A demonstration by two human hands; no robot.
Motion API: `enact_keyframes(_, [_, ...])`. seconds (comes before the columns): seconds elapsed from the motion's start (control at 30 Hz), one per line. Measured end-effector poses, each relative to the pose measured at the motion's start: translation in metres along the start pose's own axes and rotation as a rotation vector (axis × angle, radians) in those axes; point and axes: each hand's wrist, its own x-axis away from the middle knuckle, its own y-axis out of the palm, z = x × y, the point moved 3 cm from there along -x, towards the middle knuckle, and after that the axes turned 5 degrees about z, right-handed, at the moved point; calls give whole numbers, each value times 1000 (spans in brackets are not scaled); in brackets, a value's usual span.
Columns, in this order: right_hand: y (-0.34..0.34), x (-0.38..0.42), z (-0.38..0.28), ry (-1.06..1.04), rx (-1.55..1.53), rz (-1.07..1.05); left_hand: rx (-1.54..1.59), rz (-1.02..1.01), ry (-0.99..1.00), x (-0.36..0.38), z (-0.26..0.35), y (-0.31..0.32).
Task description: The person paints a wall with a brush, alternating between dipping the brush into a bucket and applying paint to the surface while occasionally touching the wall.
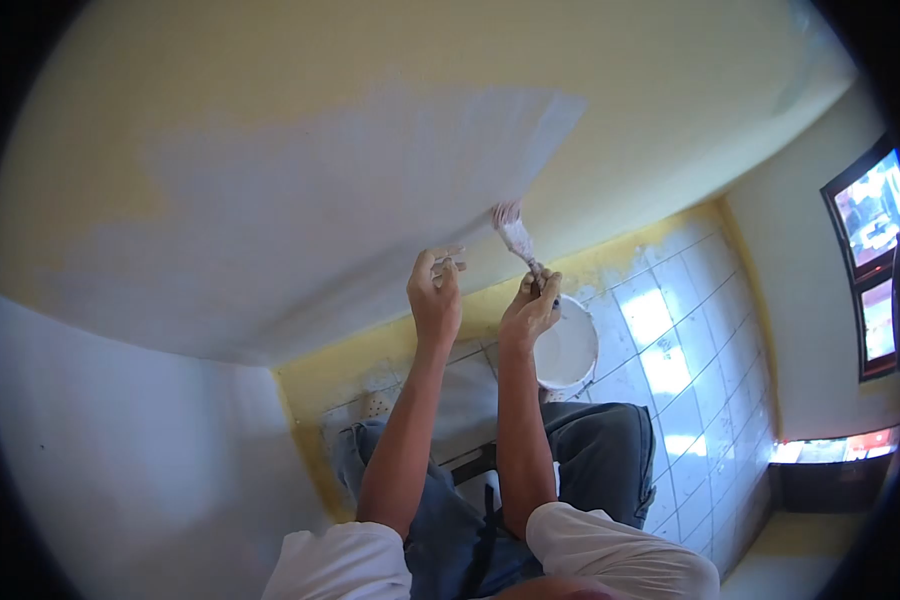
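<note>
My right hand [532, 312] is closed around the handle of a paintbrush [513, 237], whose bristles and ferrule are coated in pale paint. The bristle end points up at the wall [640, 140], by the edge of a whitish painted patch [350, 190]. Beside it on the left, my left hand [437, 295] is raised before the wall, fingers loosely bent and apart, with pale smears on them. I see nothing held in it. Just beneath my right hand stands a white bucket [592, 350] with pale paint inside, partly hidden by that hand and forearm.
White floor tiles [705, 375] reach to the right, with bright reflections. A yellow band [370, 350] runs along the wall's foot. At left is a pale adjoining wall [140, 420]. Dark-framed windows [870, 210] are at far right. My bent knees [600, 450] are close below the bucket.
</note>
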Motion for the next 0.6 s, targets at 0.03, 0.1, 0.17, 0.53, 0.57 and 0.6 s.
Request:
enact_keyframes(0.03, [-12, 3, 10, 3, 53, 31, 1, 2, -3, 1, -3, 0])
enact_keyframes(0.1, [-30, 7, 19, 12, 166, 95, -8, -11, -17, 3, 0, 6])
enact_keyframes(0.17, [-38, 5, 24, -37, 297, 121, -8, -23, -27, 2, 3, 13])
enact_keyframes(0.53, [90, -5, -92, -126, 46, 0, -9, -21, -27, 7, 0, 38])
enact_keyframes(0.57, [86, -5, -93, -129, -24, -2, -20, -31, -22, 9, 0, 40])
enact_keyframes(0.6, [82, -5, -92, -134, -95, -9, -27, -38, -14, 9, -3, 40])
